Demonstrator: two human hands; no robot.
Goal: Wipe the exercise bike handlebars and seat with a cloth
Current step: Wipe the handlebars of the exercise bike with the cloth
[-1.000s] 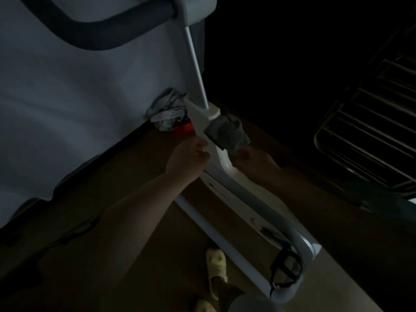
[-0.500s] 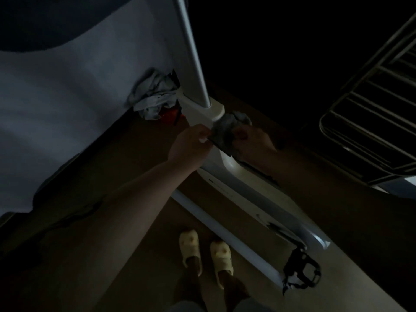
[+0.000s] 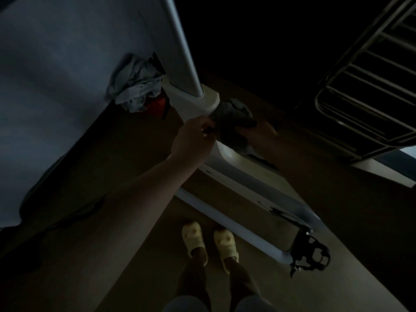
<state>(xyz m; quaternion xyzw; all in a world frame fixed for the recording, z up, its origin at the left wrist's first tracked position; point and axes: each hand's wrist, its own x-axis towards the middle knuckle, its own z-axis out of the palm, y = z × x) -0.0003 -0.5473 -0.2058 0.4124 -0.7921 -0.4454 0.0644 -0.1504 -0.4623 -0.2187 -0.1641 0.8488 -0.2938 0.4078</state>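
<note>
Right now both hands meet at the bike frame [image 3: 227, 174], just below the pale collar [image 3: 202, 102] where the upright post [image 3: 182, 46] enters it, and a dark crumpled cloth [image 3: 231, 122] is bunched between them against the frame. It looks held that way so that one hand can press and rub while the other gathers the loose fabric, though that is a judgement from the pose alone. The left hand [image 3: 193, 138], on the left of the cloth, has its fingers curled inward with the tips at the cloth's near-left edge, apparently pinching it; the room is too dim to be sure how firm the hold is. The right hand [image 3: 261, 136], on the right and in deep shadow, seems to cup the cloth from below and behind, fingers wrapped onto it, but single fingers cannot be made out. Handlebars and seat are not visible, so the wiping sits low on the frame, well short of those parts. A pedal [image 3: 310, 253] with its strap hangs at the near right, and the person's pale slippers [image 3: 209, 242] stand on the floor near the base rail [image 3: 225, 219]. Farther left, a heap of light clothing [image 3: 135, 86] lies against a pale wall [image 3: 56, 86], and a metal rack [image 3: 371, 86] fills the far right.
</note>
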